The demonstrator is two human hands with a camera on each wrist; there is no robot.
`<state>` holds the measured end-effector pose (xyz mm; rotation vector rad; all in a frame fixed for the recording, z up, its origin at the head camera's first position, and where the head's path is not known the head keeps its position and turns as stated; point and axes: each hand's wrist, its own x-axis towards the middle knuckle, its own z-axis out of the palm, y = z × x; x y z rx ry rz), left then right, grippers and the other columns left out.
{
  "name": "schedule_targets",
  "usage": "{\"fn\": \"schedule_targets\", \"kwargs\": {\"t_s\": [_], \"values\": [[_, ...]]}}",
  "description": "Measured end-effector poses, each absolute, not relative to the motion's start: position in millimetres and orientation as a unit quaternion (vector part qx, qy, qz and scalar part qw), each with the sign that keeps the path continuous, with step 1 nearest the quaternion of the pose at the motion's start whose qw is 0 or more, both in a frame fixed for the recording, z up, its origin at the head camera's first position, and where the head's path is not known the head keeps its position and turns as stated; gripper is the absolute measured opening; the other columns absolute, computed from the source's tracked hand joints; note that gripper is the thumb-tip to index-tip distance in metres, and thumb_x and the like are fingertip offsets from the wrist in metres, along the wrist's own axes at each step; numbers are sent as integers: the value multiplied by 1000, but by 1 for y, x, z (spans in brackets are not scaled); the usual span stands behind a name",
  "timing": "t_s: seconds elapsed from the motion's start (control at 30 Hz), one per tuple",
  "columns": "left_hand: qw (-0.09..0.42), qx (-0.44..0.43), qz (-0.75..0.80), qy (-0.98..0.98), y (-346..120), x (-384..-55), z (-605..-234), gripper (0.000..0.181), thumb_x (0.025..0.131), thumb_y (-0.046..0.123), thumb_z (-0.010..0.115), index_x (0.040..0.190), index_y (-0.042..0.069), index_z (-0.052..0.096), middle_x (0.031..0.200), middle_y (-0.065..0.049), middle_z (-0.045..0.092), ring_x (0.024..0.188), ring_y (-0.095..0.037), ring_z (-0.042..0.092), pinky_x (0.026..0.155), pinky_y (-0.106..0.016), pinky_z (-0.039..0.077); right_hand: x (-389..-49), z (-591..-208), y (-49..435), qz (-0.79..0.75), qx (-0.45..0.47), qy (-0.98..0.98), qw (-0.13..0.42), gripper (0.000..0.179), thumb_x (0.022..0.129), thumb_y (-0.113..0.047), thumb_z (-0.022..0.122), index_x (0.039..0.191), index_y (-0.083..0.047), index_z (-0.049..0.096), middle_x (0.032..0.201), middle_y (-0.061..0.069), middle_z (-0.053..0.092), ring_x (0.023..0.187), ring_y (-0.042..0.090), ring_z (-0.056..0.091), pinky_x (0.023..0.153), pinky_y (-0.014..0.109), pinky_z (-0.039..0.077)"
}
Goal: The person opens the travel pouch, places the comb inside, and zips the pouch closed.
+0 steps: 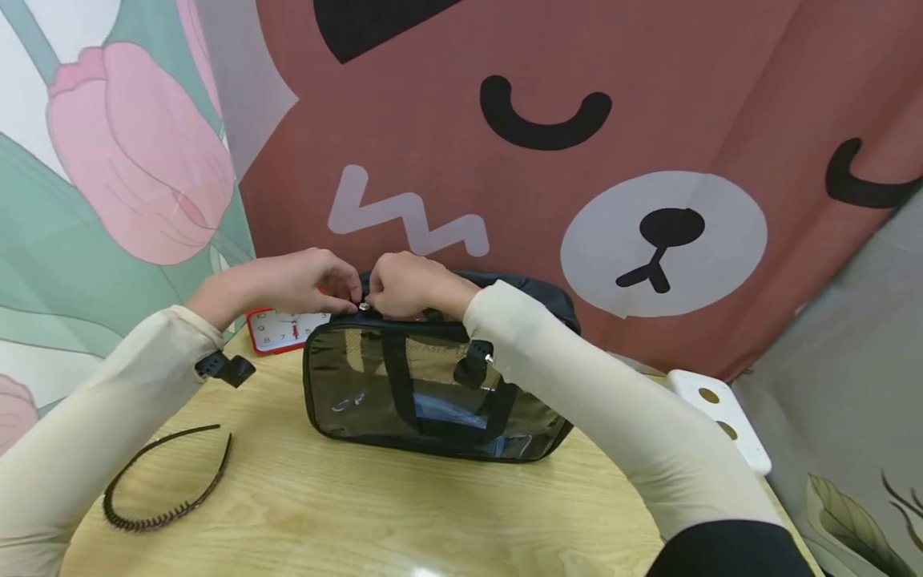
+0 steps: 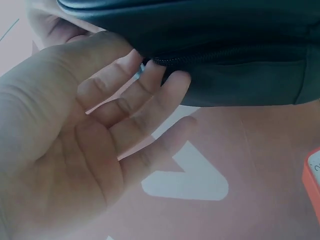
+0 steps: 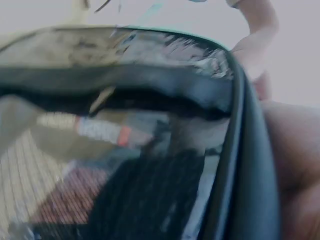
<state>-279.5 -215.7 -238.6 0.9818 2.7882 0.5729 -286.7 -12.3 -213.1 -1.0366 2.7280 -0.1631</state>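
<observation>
A see-through toiletry bag (image 1: 339, 401) with black trim and black straps stands on the table. My left hand (image 1: 310, 282) pinches its top edge by the left end of the zipper (image 2: 200, 55); the left wrist view shows the other fingers spread along it. Close beside it, my right hand (image 1: 413, 284) has curled fingers at the small metal zipper pull (image 1: 364, 306), and the fingertips are partly hidden. Through the clear side, a mesh and blue patterned contents (image 1: 450, 410) show. In the right wrist view, a dark ribbed thing (image 3: 150, 195) shows through the clear panel.
A red-framed clock (image 1: 277, 330) lies behind the bag's left end. On the table's left lies a brown headband (image 1: 155, 521). A white block with round holes (image 1: 721, 417) is at the right edge. A printed curtain (image 1: 649, 96) hangs close behind the table (image 1: 346, 513).
</observation>
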Motion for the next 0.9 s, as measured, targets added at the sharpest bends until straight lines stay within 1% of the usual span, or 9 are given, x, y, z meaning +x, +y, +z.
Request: {"fn": "schedule_targets", "kwargs": {"t_s": [0.07, 0.23, 0.37, 0.53, 0.6, 0.67, 0.77, 0.83, 0.9], "values": [[64, 328, 191, 923, -216, -280, -239, 5, 98, 15, 70, 101, 12, 69, 93, -1, 74, 84, -14, 67, 77, -31, 54, -287, -213, -10, -90, -352, 923, 124, 46, 108, -26, 52, 63, -16, 58, 47, -5, 40, 40, 10, 39, 47, 26, 36], [47, 346, 174, 921, -217, -279, -242, 6, 100, 17, 69, 95, 14, 67, 80, 0, 68, 70, -11, 59, 67, -27, 50, -288, -215, -7, -181, -327, 914, 159, 33, 108, -23, 53, 84, -12, 72, 54, -1, 49, 40, 12, 39, 49, 29, 39], [26, 361, 149, 920, -218, -276, -241, 9, 101, 16, 66, 93, 15, 64, 73, 4, 62, 62, -10, 55, 62, -26, 47, -290, -218, -7, -220, -310, 911, 162, 29, 108, -23, 52, 95, -12, 76, 73, 2, 63, 46, 12, 42, 49, 28, 38], [26, 367, 149, 918, -219, -276, -239, 8, 103, 13, 62, 96, 14, 61, 73, 2, 59, 62, -10, 52, 63, -26, 46, -292, -219, -7, -229, -297, 915, 149, 29, 108, -24, 53, 104, -12, 79, 96, 2, 74, 63, 12, 56, 55, 26, 43], [32, 363, 155, 918, -220, -277, -240, 6, 104, 13, 61, 98, 12, 60, 74, 1, 57, 62, -10, 51, 63, -26, 45, -292, -220, -8, -228, -293, 916, 149, 30, 108, -25, 54, 100, -13, 80, 93, 1, 75, 59, 11, 54, 53, 26, 42], [33, 361, 160, 918, -221, -277, -241, 5, 104, 13, 60, 101, 10, 58, 74, 0, 55, 62, -10, 49, 63, -26, 44, -292, -221, -9, -216, -300, 918, 145, 34, 108, -28, 54, 89, -14, 79, 80, -1, 72, 51, 10, 48, 49, 26, 38], [19, 357, 157, 921, -224, -276, -244, 5, 103, 10, 59, 101, 9, 56, 75, 0, 54, 63, -10, 48, 64, -26, 43, -292, -222, -14, -178, -326, 918, 142, 45, 108, -32, 53, 68, -16, 64, 59, -4, 54, 43, 10, 36, 47, 25, 33], [8, 356, 158, 921, -226, -276, -246, 6, 102, 9, 60, 99, 10, 55, 77, 0, 57, 66, -9, 50, 65, -27, 44, -291, -221, -17, -157, -343, 916, 139, 47, 109, -32, 51, 65, -17, 56, 56, -5, 46, 43, 9, 35, 48, 24, 33], [-4, 356, 160, 921, -228, -277, -248, 7, 100, 9, 62, 97, 11, 56, 79, 2, 60, 69, -8, 54, 67, -28, 46, -290, -220, -20, -161, -343, 914, 144, 44, 110, -30, 50, 68, -16, 57, 58, -4, 48, 45, 10, 39, 49, 25, 36]]}}
